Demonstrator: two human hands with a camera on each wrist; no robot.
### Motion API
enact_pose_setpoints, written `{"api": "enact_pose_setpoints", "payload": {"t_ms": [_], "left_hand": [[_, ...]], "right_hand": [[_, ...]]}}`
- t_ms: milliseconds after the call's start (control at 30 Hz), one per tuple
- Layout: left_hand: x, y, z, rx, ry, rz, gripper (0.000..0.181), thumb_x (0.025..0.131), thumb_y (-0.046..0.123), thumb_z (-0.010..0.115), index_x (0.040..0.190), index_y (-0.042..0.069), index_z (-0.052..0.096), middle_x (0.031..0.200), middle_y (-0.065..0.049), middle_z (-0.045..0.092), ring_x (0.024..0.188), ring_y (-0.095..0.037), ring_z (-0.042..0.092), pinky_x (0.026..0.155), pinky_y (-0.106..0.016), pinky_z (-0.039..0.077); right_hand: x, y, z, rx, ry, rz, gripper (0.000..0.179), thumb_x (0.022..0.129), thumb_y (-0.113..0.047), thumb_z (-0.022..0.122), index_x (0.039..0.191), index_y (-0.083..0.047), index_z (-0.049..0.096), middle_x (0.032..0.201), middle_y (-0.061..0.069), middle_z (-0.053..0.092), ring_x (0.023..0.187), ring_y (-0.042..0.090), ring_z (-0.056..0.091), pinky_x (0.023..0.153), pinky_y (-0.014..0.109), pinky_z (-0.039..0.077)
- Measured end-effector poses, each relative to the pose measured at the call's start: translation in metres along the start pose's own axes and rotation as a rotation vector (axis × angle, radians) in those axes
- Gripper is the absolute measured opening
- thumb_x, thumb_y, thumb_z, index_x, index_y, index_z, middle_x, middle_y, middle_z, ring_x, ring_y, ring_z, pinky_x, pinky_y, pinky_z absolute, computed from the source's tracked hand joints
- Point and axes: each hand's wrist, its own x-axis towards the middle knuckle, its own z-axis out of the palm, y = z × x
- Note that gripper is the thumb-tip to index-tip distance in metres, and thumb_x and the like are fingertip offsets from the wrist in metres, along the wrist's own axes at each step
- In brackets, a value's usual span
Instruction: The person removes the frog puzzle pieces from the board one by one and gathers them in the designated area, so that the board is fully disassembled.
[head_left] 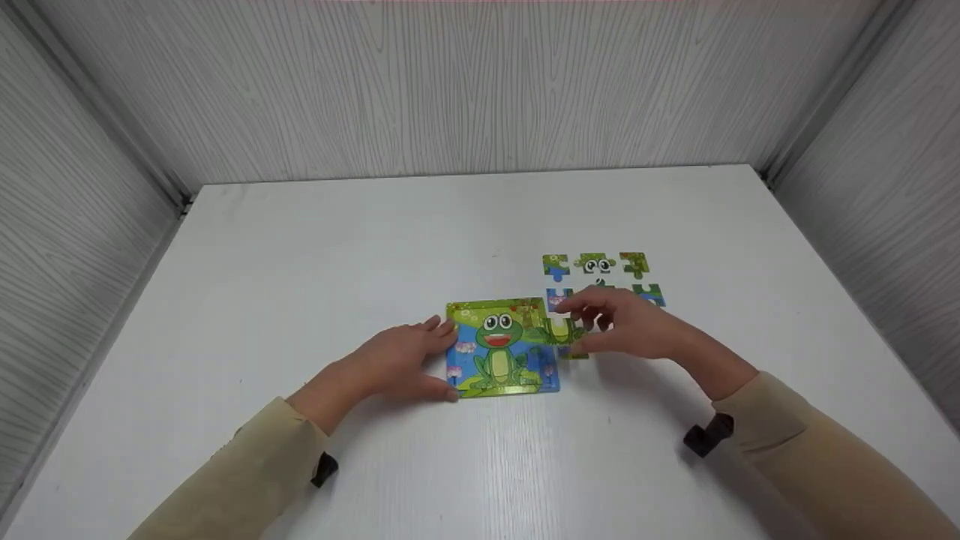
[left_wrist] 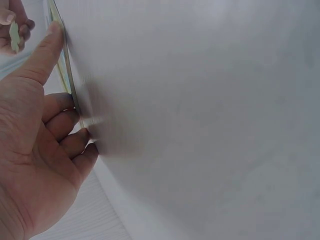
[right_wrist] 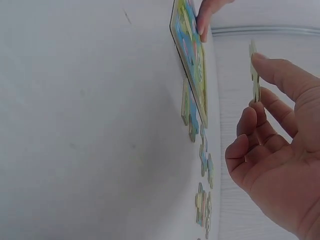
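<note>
The puzzle board (head_left: 501, 356), printed with a green frog, lies flat on the white table. My left hand (head_left: 409, 360) rests along its left edge, fingers and thumb spread, thumb at the near corner and fingertips at the far one. Just right of the board my right hand (head_left: 626, 326) pinches a puzzle piece (right_wrist: 255, 82) between thumb and fingers, raised above the table. In the head view this piece (head_left: 560, 331) shows green with a pale belly patch and overlaps the board's right edge.
Beyond my right hand lie several loose puzzle pieces, among them an eye piece (head_left: 596, 265), a blue-green corner piece (head_left: 556, 265) and a brown-green piece (head_left: 635, 264). Another piece (head_left: 576, 352) sits beside the board, partly under my right hand. Grey wood-grain panels (head_left: 420, 90) stand around the table.
</note>
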Motion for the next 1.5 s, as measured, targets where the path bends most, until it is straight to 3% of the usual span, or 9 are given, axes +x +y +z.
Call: {"api": "enact_pose_setpoints", "payload": {"t_ms": [433, 667, 867, 1300, 1500], "left_hand": [[0.001, 0.002, 0.001, 0.003, -0.007, -0.028, 0.098, 0.091, 0.057, 0.079, 0.167, 0.015, 0.034, 0.173, -0.008, 0.029, 0.159, -0.034, 0.026, 0.125, -0.054, 0.028], [0.001, 0.001, 0.002, 0.002, -0.006, -0.033, 0.098, 0.091, 0.058, 0.079, 0.167, 0.015, 0.035, 0.173, -0.008, 0.028, 0.16, -0.033, 0.026, 0.126, -0.053, 0.028], [0.002, 0.0, 0.002, 0.016, -0.003, -0.022, 0.097, 0.091, 0.058, 0.078, 0.166, 0.015, 0.036, 0.173, -0.007, 0.03, 0.16, -0.031, 0.025, 0.125, -0.052, 0.029], [0.004, 0.0, 0.003, 0.021, -0.009, -0.033, 0.098, 0.09, 0.06, 0.078, 0.167, 0.018, 0.034, 0.173, -0.005, 0.029, 0.16, -0.03, 0.025, 0.125, -0.053, 0.029], [0.004, 0.0, 0.003, 0.009, -0.006, -0.031, 0.098, 0.09, 0.059, 0.079, 0.167, 0.017, 0.035, 0.173, -0.005, 0.029, 0.161, -0.03, 0.024, 0.126, -0.053, 0.028]], "right_hand": [[-0.022, 0.026, -0.016, -0.013, 0.025, 0.091, 0.052, 0.091, -0.024, 0.086, 0.139, -0.014, 0.068, 0.119, 0.003, 0.065, 0.104, 0.026, 0.057, 0.085, 0.033, 0.049], [-0.031, 0.035, -0.022, -0.018, 0.047, 0.099, 0.05, 0.091, -0.02, 0.086, 0.138, -0.013, 0.069, 0.116, 0.004, 0.066, 0.104, 0.027, 0.057, 0.084, 0.031, 0.049], [-0.038, 0.04, -0.024, -0.076, 0.076, 0.124, 0.046, 0.09, -0.02, 0.087, 0.133, -0.019, 0.071, 0.109, 0.003, 0.064, 0.101, 0.025, 0.057, 0.082, 0.029, 0.049], [-0.048, 0.048, -0.031, -0.173, 0.107, 0.153, 0.047, 0.089, -0.018, 0.087, 0.134, -0.016, 0.072, 0.11, 0.002, 0.065, 0.099, 0.023, 0.057, 0.082, 0.029, 0.05], [-0.049, 0.054, -0.027, -0.159, 0.098, 0.201, 0.049, 0.088, -0.027, 0.089, 0.133, -0.018, 0.072, 0.111, 0.002, 0.065, 0.1, 0.023, 0.055, 0.085, 0.032, 0.049]]}}
